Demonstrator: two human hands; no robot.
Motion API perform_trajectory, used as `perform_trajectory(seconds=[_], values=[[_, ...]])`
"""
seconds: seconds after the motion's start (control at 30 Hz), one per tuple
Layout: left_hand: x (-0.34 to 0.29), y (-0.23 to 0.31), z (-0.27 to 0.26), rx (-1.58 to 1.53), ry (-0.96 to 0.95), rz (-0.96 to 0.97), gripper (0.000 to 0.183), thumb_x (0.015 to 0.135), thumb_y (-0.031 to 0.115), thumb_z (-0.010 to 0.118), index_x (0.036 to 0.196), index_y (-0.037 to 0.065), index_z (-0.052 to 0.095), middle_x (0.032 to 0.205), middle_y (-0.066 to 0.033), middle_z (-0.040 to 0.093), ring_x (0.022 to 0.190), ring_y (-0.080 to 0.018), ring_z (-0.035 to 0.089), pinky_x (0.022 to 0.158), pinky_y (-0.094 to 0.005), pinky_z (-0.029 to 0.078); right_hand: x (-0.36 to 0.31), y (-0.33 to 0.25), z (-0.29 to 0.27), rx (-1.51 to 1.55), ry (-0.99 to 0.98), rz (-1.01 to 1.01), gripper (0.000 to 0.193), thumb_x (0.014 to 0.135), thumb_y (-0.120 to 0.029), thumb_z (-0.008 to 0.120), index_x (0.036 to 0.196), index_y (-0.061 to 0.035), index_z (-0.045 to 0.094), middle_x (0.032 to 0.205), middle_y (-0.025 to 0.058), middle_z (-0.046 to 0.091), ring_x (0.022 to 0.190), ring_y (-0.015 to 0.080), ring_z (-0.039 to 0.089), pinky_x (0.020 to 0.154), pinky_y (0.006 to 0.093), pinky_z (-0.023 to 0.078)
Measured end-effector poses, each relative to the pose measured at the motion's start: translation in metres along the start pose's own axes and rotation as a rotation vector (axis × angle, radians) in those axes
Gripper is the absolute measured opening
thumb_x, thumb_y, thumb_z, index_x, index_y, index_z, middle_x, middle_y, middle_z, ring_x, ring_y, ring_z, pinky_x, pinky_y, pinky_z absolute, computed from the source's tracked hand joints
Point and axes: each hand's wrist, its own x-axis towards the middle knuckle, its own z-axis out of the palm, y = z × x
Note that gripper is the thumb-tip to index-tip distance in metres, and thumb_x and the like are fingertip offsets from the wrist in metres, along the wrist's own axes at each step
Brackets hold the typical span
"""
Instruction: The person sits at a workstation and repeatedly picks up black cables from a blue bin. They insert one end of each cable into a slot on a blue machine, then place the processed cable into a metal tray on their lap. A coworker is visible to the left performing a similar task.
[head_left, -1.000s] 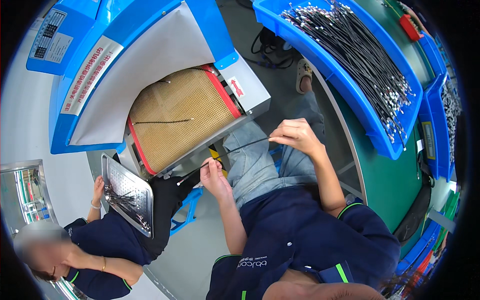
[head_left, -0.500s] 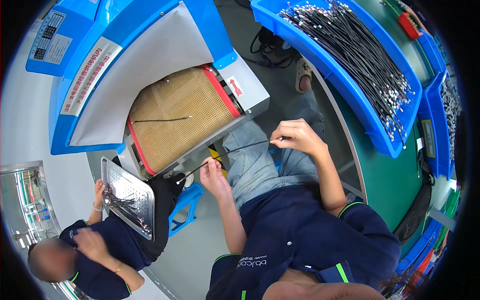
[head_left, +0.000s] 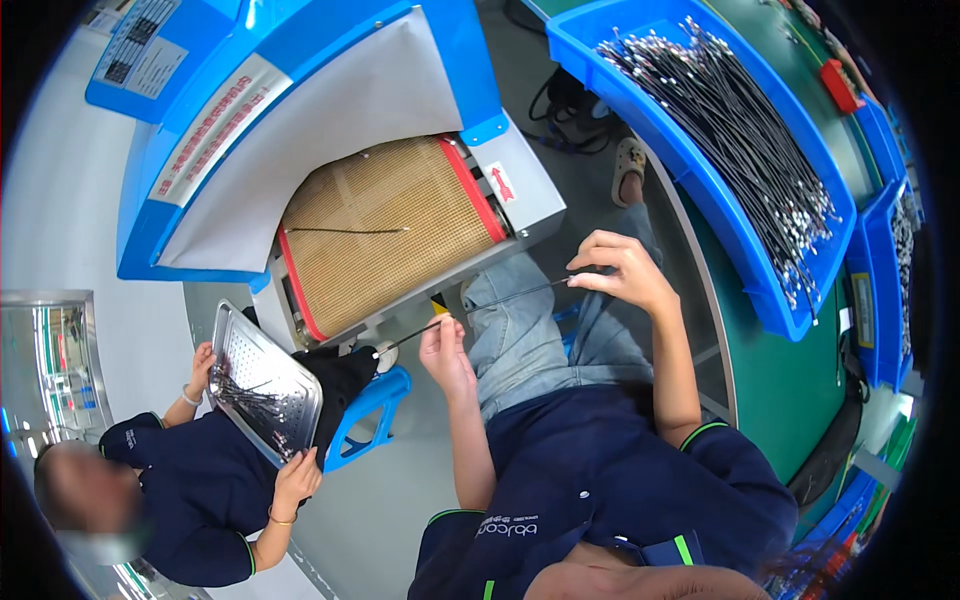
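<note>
A thin black cable (head_left: 508, 295) with small light end pieces stretches between my hands, in front of a conveyor belt. My left hand (head_left: 447, 357) pinches it partway along, and its free end sticks out to the left. At the cable's other end is my right hand (head_left: 628, 272), thumb and fingertips closed around the tip. On the tan mesh conveyor belt (head_left: 390, 265) lies another black cable (head_left: 345, 231), roughly crosswise. A blue bin (head_left: 668, 135) at the upper right holds a large heap of similar black cables (head_left: 730, 150).
A blue machine hood (head_left: 470, 60) with a pale curtain covers the belt's far part. At left, a seated co-worker (head_left: 200, 490) holds a perforated metal tray (head_left: 300, 385) with several cables. A blue stool (head_left: 372, 415) and a green table (head_left: 765, 385) stand nearby.
The view has shifted slightly, moving the scene rightward. The co-worker's raised hand has come down onto the tray's edge. My hands still hold the cable, my right fingers slightly more spread.
</note>
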Motion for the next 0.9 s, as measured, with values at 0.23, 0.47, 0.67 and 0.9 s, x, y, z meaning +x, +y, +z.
perform_trajectory(seconds=[0.23,0.47,0.67,0.9], values=[[0.004,-0.001,0.014,-0.001,0.002,-0.069,0.012,0.089,0.005,0.061,0.1,0.0,0.062,0.085,-0.0035,0.061,0.075,-0.0092,0.057,0.067,-0.0203,0.048,0.027,-0.02,0.032,-0.234,-0.219,-0.159,0.02,0.071,-0.026,0.074,0.074,-0.0075,0.067,0.076,0.0033,0.058,0.078,0.0224,0.059,0.07,0.0352,0.049],[0.014,0.003,0.016,-0.007,-0.019,-0.059,0.013,0.089,0.007,0.062,0.1,0.0,0.062,0.084,-0.0031,0.061,0.074,-0.009,0.056,0.067,-0.0211,0.046,0.035,-0.016,0.048,-0.331,-0.195,-0.109,0.015,0.069,-0.022,0.074,0.073,-0.0094,0.066,0.075,0.003,0.058,0.078,0.0213,0.058,0.072,0.0351,0.047],[0.022,0.002,0.015,-0.034,-0.032,-0.081,0.014,0.089,0.008,0.062,0.101,0.0,0.062,0.085,-0.0036,0.061,0.076,-0.009,0.057,0.068,-0.0209,0.047,0.041,-0.012,0.056,-0.38,-0.154,-0.161,0.014,0.069,-0.02,0.073,0.073,-0.0094,0.066,0.076,0.0026,0.059,0.079,0.0209,0.057,0.073,0.0356,0.047],[0.035,-0.01,0.01,0.006,-0.088,-0.211,0.032,0.091,0.009,0.058,0.122,0.002,0.05,0.094,-0.0069,0.063,0.081,-0.0101,0.059,0.075,-0.022,0.049,0.068,-0.011,0.075,-0.266,-0.09,-0.019,0.011,0.069,-0.017,0.072,0.072,-0.0067,0.068,0.072,0.0075,0.062,0.072,0.026,0.061,0.066,0.0376,0.048]])
